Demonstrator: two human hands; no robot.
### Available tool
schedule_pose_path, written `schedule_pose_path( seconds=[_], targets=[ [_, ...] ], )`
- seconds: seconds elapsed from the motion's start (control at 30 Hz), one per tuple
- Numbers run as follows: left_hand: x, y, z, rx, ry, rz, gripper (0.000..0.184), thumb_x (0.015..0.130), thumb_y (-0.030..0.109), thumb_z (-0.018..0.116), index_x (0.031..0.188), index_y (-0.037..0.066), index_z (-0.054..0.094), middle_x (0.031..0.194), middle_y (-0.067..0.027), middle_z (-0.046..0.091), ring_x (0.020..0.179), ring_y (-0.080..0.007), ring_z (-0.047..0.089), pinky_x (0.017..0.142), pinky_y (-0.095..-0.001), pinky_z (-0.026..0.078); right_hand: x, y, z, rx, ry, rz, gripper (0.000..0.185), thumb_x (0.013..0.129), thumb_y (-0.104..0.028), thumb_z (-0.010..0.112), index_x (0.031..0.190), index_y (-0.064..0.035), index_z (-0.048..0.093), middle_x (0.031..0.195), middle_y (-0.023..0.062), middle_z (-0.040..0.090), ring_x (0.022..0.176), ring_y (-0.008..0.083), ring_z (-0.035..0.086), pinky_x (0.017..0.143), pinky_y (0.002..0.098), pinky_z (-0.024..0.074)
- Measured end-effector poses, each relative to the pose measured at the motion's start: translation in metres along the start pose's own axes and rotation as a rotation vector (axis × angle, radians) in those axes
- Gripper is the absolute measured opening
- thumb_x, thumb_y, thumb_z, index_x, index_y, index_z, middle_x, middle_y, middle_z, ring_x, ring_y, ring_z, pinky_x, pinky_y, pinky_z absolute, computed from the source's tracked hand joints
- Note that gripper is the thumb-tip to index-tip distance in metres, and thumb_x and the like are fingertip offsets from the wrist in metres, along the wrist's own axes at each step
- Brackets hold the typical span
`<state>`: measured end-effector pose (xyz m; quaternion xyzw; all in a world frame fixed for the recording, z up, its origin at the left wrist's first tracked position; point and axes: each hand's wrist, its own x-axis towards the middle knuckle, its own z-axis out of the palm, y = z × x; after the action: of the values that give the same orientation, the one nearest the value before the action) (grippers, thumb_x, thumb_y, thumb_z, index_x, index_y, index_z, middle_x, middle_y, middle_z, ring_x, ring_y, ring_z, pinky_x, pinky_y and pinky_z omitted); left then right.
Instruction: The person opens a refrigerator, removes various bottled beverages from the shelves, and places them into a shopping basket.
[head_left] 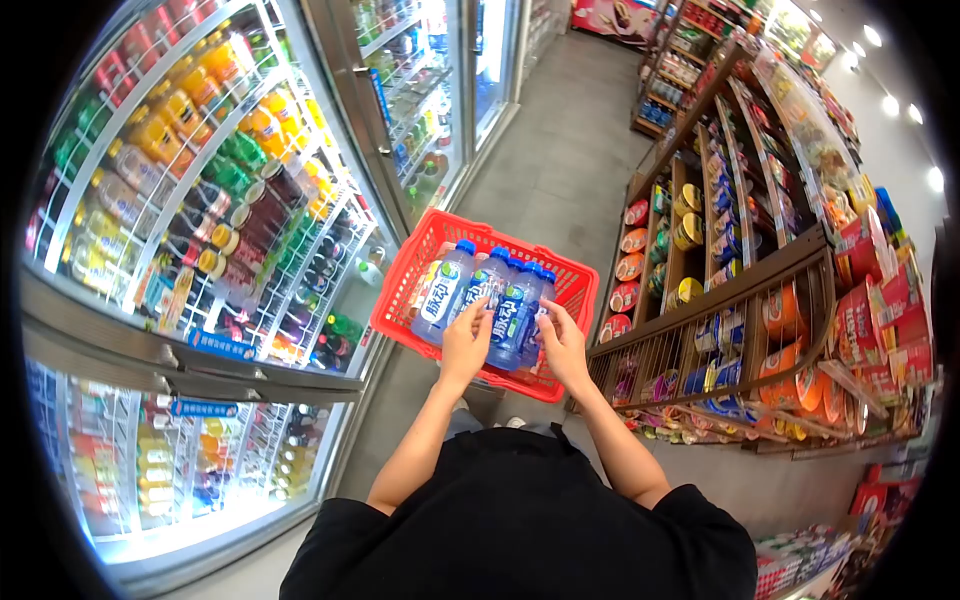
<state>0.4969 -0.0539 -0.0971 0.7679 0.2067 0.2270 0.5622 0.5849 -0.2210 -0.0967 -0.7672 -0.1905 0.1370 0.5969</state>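
A red plastic shopping basket [405, 300] is in front of me, holding several drink bottles with blue caps and blue-and-white labels. One bottle [442, 292] leans at the left of the group. Other bottles stand close together to its right. My left hand [466, 342] has its fingers bent against the front drink bottle [511, 322], at its left side. On the right side of the group, my right hand [562, 343] curls its fingers and thumb at the bottles' edge. At the basket's left, a yellow-and-white package [427, 284] is partly hidden behind the leaning bottle.
To the left, a glass-front drinks fridge [190, 180] holds rows of bottles, with another fridge [405, 100] farther on. A wooden rack [720, 260] of cup noodles and packets stands to the right. Between them runs a grey floor aisle [560, 130].
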Motion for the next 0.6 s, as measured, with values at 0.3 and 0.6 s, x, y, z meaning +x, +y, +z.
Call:
schedule_pose_path(
  seconds=[0.3,0.6],
  targets=[
    [-0.077,0.004,0.0,-0.304,0.39,-0.076,0.03,0.098,0.011,0.055,0.127,0.003,0.058,0.101,-0.009,0.069,0.088,-0.0128,0.064,0.081,-0.0278,0.052,-0.029,-0.029,0.007,0.337,-0.381,0.074,0.029,0.101,-0.02,0.052,0.124,-0.0052,0.061,0.082,-0.0013,0.056,0.071,0.005,0.051,0.06,0.0198,0.042],
    [-0.159,0.01,-0.076,-0.377,0.853,-0.117,0.027,0.099,0.009,0.052,0.123,0.002,0.06,0.102,-0.0062,0.067,0.089,-0.0115,0.061,0.082,-0.0262,0.049,-0.054,-0.084,0.11,0.487,-0.889,-0.064,0.028,0.102,-0.015,0.048,0.125,-0.0007,0.057,0.097,0.0044,0.061,0.084,0.0095,0.056,0.075,0.0237,0.0467]
  ],
)
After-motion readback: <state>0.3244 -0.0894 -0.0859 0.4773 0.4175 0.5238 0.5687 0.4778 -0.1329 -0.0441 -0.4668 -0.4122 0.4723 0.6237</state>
